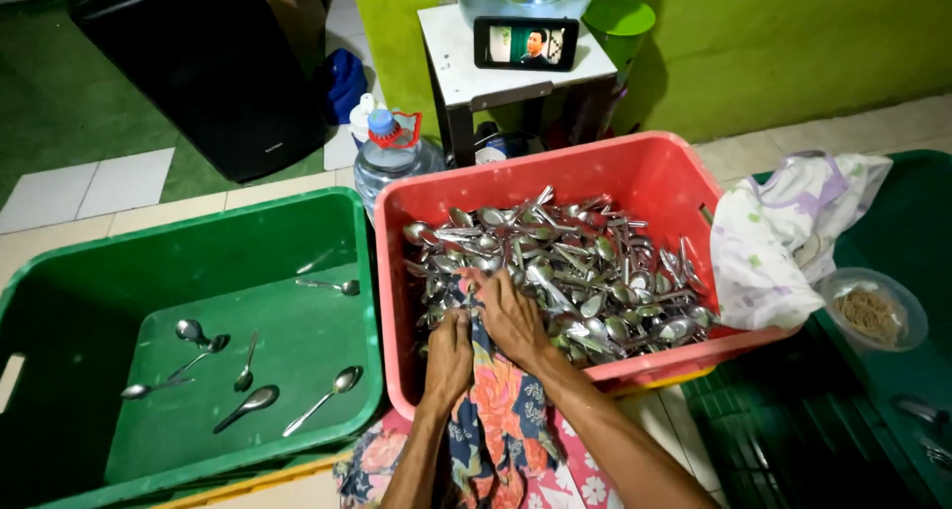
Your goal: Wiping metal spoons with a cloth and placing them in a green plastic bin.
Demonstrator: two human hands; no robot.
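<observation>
Over the near rim of the red plastic tub point(650, 177), both hands worked in a floral patterned cloth point(496, 410) that draped down from the tub's edge toward the person's lap. The left hand point(448, 355) was clenched on a fold of that cloth at the rim; the right hand point(513, 316) pressed flat and curled onto the same cloth, its fingertips touching the heap of steel spoons point(575, 266) that filled the tub. Whether a spoon lay wrapped inside the cloth could not be told. Beside the red tub, to the left, a green tub point(59, 271) held a few spoons point(248, 402) lying well apart on its floor. A pale printed cloth point(783, 236) hung over the red tub's right corner, near a clear bowl point(873, 311) of brownish strands. As a judgement: rubbing went best with the cloth kept taut between the two hands, one piece at a time, bowl and handle both wiped, and the dangling end kept clear of the heap.
</observation>
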